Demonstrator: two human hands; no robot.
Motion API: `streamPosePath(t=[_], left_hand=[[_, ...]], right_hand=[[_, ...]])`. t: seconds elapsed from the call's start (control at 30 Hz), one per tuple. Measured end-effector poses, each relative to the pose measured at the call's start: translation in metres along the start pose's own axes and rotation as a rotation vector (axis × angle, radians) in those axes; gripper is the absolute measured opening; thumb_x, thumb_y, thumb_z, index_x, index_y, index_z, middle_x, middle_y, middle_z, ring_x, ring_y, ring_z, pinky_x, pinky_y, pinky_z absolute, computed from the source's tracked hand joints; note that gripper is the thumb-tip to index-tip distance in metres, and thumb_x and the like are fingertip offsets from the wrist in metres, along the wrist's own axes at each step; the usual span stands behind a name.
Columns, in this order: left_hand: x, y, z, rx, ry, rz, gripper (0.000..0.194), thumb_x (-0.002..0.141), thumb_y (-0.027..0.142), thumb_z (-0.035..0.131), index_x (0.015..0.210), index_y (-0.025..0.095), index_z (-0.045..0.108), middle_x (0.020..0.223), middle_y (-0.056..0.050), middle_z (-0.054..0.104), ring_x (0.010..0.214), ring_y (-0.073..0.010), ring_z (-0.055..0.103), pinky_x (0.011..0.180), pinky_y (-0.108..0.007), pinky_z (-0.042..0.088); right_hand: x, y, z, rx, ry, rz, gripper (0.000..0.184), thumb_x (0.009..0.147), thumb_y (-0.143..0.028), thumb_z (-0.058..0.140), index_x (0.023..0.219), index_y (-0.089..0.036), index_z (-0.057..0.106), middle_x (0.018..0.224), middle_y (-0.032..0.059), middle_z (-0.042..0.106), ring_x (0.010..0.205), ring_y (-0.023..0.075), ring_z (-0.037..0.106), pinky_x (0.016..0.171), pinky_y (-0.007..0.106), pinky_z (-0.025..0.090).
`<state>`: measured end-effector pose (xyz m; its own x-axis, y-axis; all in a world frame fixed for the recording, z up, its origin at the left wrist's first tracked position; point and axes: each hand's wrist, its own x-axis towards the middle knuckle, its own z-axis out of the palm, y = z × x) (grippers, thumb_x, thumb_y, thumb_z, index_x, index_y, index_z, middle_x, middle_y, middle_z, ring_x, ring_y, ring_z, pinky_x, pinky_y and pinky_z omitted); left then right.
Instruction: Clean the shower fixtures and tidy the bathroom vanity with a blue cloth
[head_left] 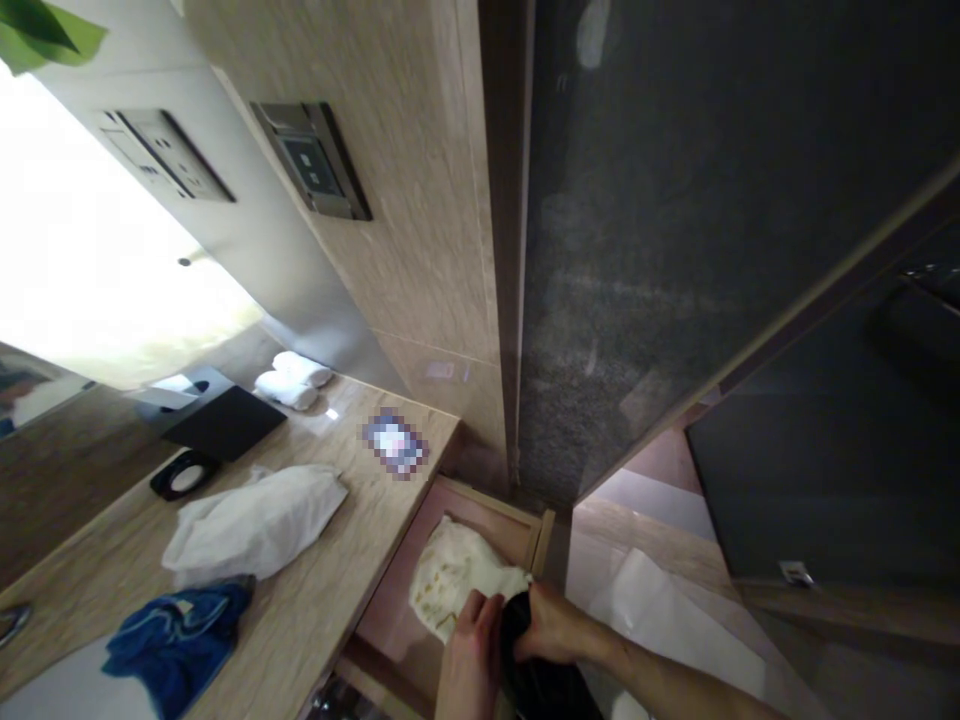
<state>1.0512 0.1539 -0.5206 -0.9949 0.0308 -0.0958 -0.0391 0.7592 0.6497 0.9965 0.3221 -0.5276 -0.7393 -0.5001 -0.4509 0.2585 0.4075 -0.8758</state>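
Over an open wooden drawer [420,520] hangs or lies a cream cloth [454,565] with a small yellow-green pattern. My left hand [472,645] is closed at its lower edge, fingers curled against the fabric. Beside it, my right hand [553,625] is closed around the upper part of a dark black cloth item [551,690], close to the cloth's right corner. The black item drops between my wrists and out of the bottom of the view. Its exact kind cannot be made out, and my hands hide where the two fabrics meet.
A stone counter [360,540] on the left bears a blue garment [184,640], a white cloth bundle [259,520], a blurred phone-like object [395,443], rolled white towels [292,380] and a black box [229,420]. A dark glass panel [645,250] stands to the right.
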Motion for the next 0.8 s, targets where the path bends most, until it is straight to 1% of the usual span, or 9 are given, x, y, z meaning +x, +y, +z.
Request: streamPosePath(t=[0.1, 0.17, 0.27, 0.4, 0.5, 0.57, 0.67, 0.73, 0.8], left_hand=[[-0.006, -0.009, -0.010, 0.115, -0.028, -0.052, 0.041, 0.104, 0.027, 0.032, 0.121, 0.023, 0.068, 0.104, -0.009, 0.065, 0.091, -0.0175, 0.069, 0.078, -0.025, 0.052], [-0.004, -0.006, -0.019, 0.235, -0.075, -0.077, 0.043, 0.102, 0.020, 0.031, 0.126, 0.025, 0.067, 0.110, -0.009, 0.066, 0.096, -0.0193, 0.068, 0.080, -0.028, 0.051], [0.012, 0.019, -0.028, 0.340, -0.120, -0.100, 0.049, 0.098, 0.010, 0.033, 0.127, 0.029, 0.068, 0.109, -0.007, 0.069, 0.099, -0.0229, 0.067, 0.083, -0.032, 0.047], [0.039, 0.045, -0.028, 0.001, -0.182, -0.199, 0.039, 0.098, 0.017, 0.037, 0.111, 0.022, 0.073, 0.102, -0.008, 0.072, 0.096, -0.0223, 0.068, 0.084, -0.032, 0.047], [0.039, 0.028, -0.021, -0.116, -0.065, -0.245, 0.036, 0.098, 0.026, 0.040, 0.114, 0.017, 0.071, 0.104, -0.013, 0.072, 0.101, -0.0269, 0.068, 0.091, -0.038, 0.050], [0.030, 0.007, -0.014, -0.080, 0.064, -0.191, 0.035, 0.097, 0.025, 0.040, 0.114, 0.015, 0.069, 0.105, -0.014, 0.069, 0.096, -0.0263, 0.068, 0.088, -0.039, 0.053], [0.017, -0.021, -0.005, 0.128, 0.301, -0.042, 0.031, 0.098, 0.022, 0.041, 0.102, 0.018, 0.072, 0.111, -0.015, 0.064, 0.100, -0.0270, 0.062, 0.086, -0.041, 0.054], [0.015, -0.034, -0.002, 0.311, 0.428, 0.040, 0.026, 0.097, 0.022, 0.048, 0.098, 0.021, 0.074, 0.116, -0.014, 0.063, 0.105, -0.0297, 0.057, 0.086, -0.044, 0.053], [0.017, -0.046, -0.001, 0.388, 0.486, 0.099, 0.022, 0.096, 0.021, 0.053, 0.102, 0.020, 0.074, 0.113, -0.013, 0.066, 0.103, -0.0290, 0.056, 0.085, -0.042, 0.054]], right_hand=[[0.002, 0.000, -0.006, 0.210, 0.055, -0.010, 0.047, 0.054, -0.017, 0.072, 0.101, -0.019, 0.073, 0.088, -0.0012, 0.072, 0.079, 0.0176, 0.064, 0.068, 0.025, 0.049], [0.005, 0.000, -0.008, 0.349, 0.029, 0.014, 0.048, 0.057, -0.017, 0.071, 0.104, -0.018, 0.072, 0.089, -0.0010, 0.072, 0.080, 0.0170, 0.064, 0.069, 0.024, 0.049], [0.018, 0.001, -0.004, 0.448, -0.071, 0.006, 0.032, 0.059, -0.021, 0.071, 0.090, -0.018, 0.072, 0.080, -0.0026, 0.070, 0.077, 0.0168, 0.063, 0.071, 0.026, 0.049], [0.045, 0.000, 0.008, 0.346, -0.077, -0.058, 0.011, 0.053, -0.019, 0.068, 0.063, -0.018, 0.065, 0.061, -0.0037, 0.062, 0.072, 0.0186, 0.059, 0.074, 0.031, 0.050], [0.056, 0.002, 0.014, 0.478, -0.031, -0.049, 0.020, 0.058, -0.023, 0.068, 0.078, -0.018, 0.070, 0.072, -0.0022, 0.069, 0.078, 0.0201, 0.064, 0.083, 0.034, 0.051], [0.061, 0.005, 0.016, 0.679, 0.019, 0.064, 0.033, 0.058, -0.025, 0.073, 0.090, -0.017, 0.071, 0.079, -0.0001, 0.073, 0.080, 0.0209, 0.068, 0.085, 0.035, 0.051], [0.069, 0.012, 0.020, 0.867, 0.068, 0.266, 0.046, 0.050, -0.025, 0.078, 0.095, -0.016, 0.070, 0.076, 0.0016, 0.073, 0.076, 0.0219, 0.069, 0.075, 0.034, 0.050], [0.076, 0.015, 0.024, 0.913, 0.084, 0.318, 0.045, 0.049, -0.027, 0.078, 0.092, -0.018, 0.068, 0.072, 0.0005, 0.071, 0.071, 0.0207, 0.067, 0.069, 0.033, 0.049], [0.079, 0.015, 0.029, 0.950, 0.072, 0.339, 0.040, 0.050, -0.030, 0.077, 0.087, -0.018, 0.066, 0.067, 0.0000, 0.069, 0.066, 0.0191, 0.065, 0.067, 0.032, 0.048]])
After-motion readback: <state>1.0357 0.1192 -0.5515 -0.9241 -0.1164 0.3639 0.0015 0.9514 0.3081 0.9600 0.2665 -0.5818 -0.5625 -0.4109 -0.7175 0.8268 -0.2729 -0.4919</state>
